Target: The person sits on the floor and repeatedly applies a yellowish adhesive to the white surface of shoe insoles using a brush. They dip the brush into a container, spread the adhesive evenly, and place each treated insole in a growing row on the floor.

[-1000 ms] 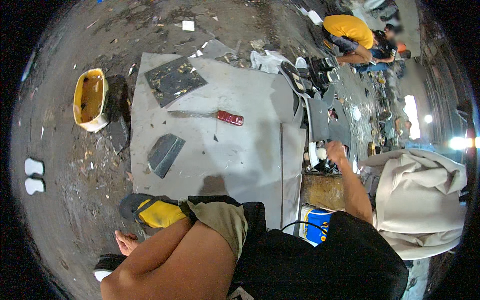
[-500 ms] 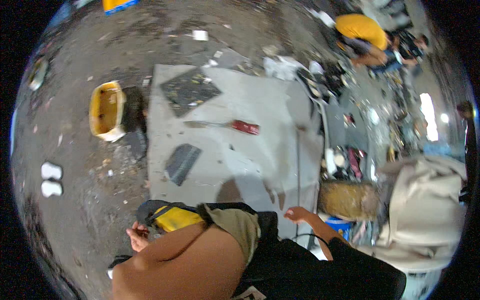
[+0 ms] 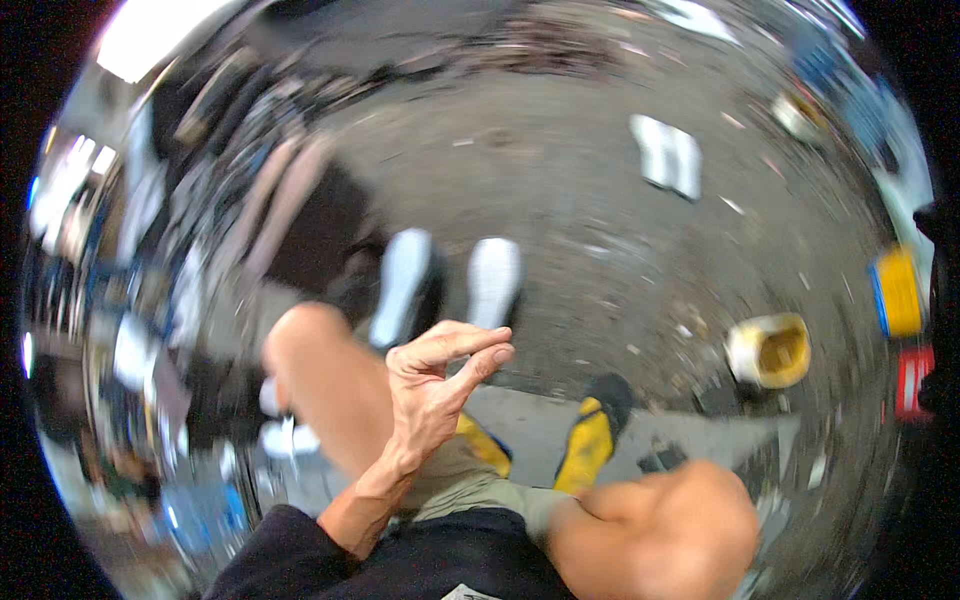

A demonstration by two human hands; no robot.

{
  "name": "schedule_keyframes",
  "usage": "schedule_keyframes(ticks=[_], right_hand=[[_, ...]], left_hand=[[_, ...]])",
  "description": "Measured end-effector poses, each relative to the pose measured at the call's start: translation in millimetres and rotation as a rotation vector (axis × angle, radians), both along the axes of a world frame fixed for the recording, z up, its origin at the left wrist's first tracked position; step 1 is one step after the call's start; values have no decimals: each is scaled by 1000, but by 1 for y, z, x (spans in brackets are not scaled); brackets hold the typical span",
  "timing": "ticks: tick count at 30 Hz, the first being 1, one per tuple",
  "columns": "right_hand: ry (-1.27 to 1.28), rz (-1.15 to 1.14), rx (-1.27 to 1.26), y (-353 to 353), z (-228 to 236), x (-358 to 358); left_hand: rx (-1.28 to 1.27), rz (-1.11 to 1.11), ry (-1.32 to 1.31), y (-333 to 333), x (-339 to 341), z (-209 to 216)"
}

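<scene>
My left hand (image 3: 435,375) reaches up in the middle of the view, over my bare left thigh. Its fingers lie together and the thumb tip comes close to them in a pinch, with nothing visible between. Just past the fingertips, two pale shoe soles (image 3: 495,278) stand side by side on the floor, with dark parts beneath them. The fingers look apart from them, though the depth is hard to judge. My right hand is out of the picture.
A second pair of white soles (image 3: 667,157) lies farther off on the dirty floor. To the right stand a yellowish tub (image 3: 742,350) and a yellow-and-blue box (image 3: 897,290). Blurred dark material (image 3: 320,220) is heaped at left. Grey sheet (image 3: 525,415) lies around my yellow shoes (image 3: 585,450).
My view has swung left, away from the grey sheet with the red-handled tool, toward the pale soles. My left hand has come up into the middle; my right hand has left the picture.
</scene>
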State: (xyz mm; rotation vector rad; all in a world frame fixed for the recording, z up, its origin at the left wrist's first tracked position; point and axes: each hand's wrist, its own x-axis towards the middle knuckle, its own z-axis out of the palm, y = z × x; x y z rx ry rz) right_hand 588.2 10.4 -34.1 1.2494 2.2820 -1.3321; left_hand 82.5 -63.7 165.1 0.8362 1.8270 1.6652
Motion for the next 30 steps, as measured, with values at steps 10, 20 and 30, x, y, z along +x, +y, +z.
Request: schedule_keyframes(ticks=[10, 20, 30], right_hand=[[-157, 485, 36, 131, 72, -275], [-184, 724, -83, 86, 87, -345], [-210, 892, -12, 59, 75, -377]], left_hand=[[41, 1053, 40, -229, -68, -4], [-398, 1302, -591, -324, 68, -128], [-712, 1341, -524, -385, 208, -191]])
